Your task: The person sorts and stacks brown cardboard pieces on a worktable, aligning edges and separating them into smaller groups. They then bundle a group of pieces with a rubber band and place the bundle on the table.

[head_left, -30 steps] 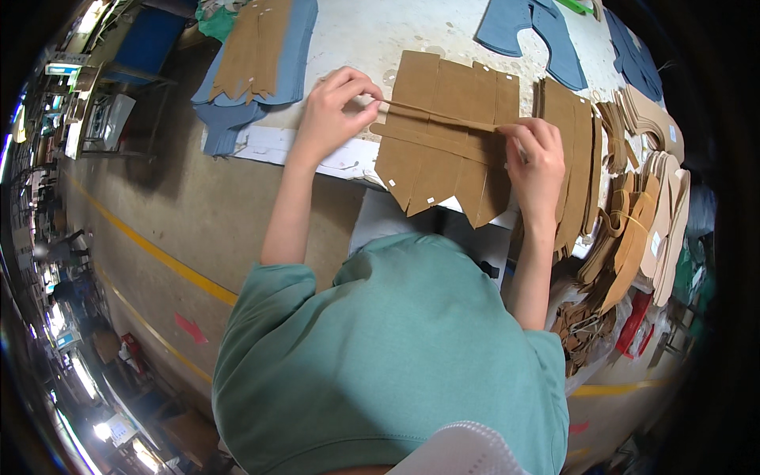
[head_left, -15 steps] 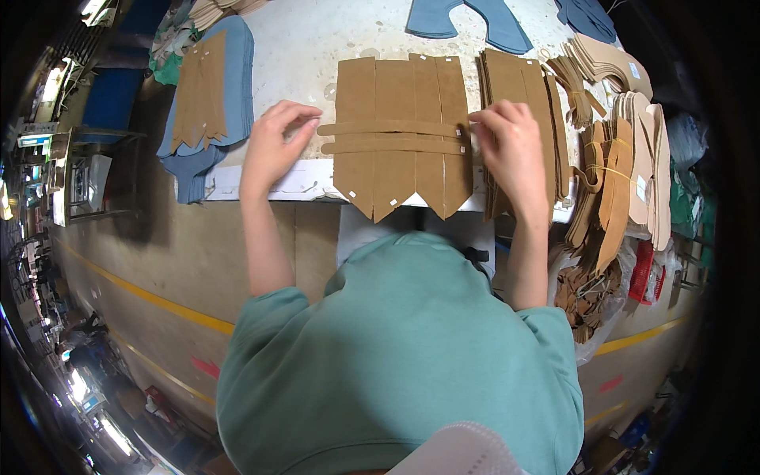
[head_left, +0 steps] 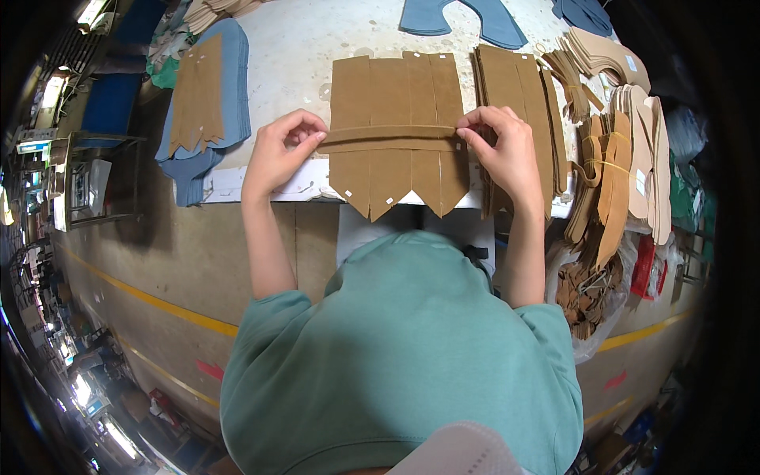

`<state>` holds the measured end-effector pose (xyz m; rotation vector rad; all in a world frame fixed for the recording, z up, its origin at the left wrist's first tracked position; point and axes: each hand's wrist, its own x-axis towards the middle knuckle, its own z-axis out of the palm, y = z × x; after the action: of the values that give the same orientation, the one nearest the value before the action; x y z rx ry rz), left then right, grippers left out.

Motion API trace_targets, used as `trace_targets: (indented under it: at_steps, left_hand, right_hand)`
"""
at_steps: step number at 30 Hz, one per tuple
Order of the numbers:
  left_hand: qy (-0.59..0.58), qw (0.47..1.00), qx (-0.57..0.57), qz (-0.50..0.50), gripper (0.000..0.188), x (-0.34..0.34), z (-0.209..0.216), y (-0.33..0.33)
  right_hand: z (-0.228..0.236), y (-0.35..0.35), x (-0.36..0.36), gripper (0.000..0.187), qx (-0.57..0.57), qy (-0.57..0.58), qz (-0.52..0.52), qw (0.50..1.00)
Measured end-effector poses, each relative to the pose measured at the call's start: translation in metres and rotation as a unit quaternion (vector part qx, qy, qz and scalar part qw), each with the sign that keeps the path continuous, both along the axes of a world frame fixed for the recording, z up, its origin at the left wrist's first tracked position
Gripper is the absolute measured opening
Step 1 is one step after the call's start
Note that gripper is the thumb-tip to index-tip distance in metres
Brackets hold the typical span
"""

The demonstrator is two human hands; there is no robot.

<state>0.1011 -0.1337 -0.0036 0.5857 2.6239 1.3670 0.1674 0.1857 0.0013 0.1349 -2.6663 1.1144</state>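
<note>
A narrow brown strip (head_left: 392, 131), leather-like, runs across several brown panels (head_left: 389, 91) laid side by side with pointed near ends. My left hand (head_left: 275, 158) pinches the strip's left end between thumb and fingertips. At the opposite end, my right hand (head_left: 507, 150) has the strip in a similar pinch. The strip looks tilted up on its edge. Just nearer to me, a second brown strip (head_left: 396, 146) lies flat across the same panels. Small white tags (head_left: 348, 193) dot the panels.
Stacked brown panels (head_left: 511, 79) lie to the right, beside banded brown bundles (head_left: 609, 186) and beige pieces (head_left: 653, 166). Below hangs a clear bag of brown scraps (head_left: 590, 297). Blue pieces (head_left: 237, 87) with brown panels on top lie left; a curved blue piece (head_left: 495, 24) lies far back.
Both hands have closed onto the ends of the farther strip, which lay flat before and is now tilted up. Earlier the hands hovered near its ends.
</note>
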Motion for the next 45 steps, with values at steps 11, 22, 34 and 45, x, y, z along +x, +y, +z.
trace_targets:
  at_steps: [11,22,34,45]
  left_hand:
    - [-0.018,0.996,-0.079,-0.03,0.007,0.005,0.003,0.001]
    - [0.134,0.984,-0.068,-0.1,0.016,-0.017,0.049,0.036]
    - [0.122,0.911,0.016,-0.393,0.021,-0.025,0.108,0.161]
    - [-0.039,0.904,0.176,-0.388,0.023,-0.086,0.12,0.255]
  right_hand:
    - [-0.001,-0.002,0.0,0.009,0.134,-0.021,0.032,0.99]
    - [0.002,-0.009,0.012,0.014,0.161,-0.024,0.029,0.986]
    - [0.041,-0.018,0.027,0.032,-0.249,0.231,-0.075,0.938]
    - [0.031,0.026,0.048,0.033,-0.566,0.059,-0.055,0.82]
